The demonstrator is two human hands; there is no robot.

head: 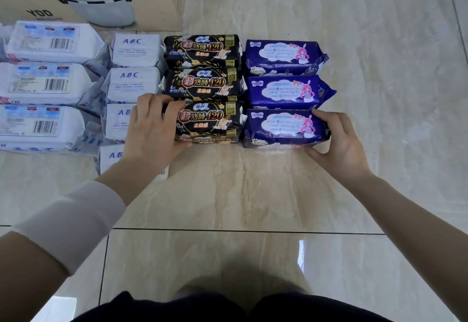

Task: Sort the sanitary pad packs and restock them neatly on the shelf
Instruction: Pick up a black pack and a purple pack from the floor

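So past the white ABC packs (134, 50) on the floor (253, 195), the left hand (154, 129) was curled round the left end of the nearest black 420 pack (210, 124) and the right hand (339, 141) gripped the right end of the blue pack (283, 129) just beside it, both lying long-ways between the hands.

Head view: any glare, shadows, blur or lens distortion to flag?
Head view: a bright glare patch on the glossy floor near the bottom; a soft shadow at bottom centre; tile joints bow slightly toward the edges; print on the black packs reads sharp, on the left white packs smeared.
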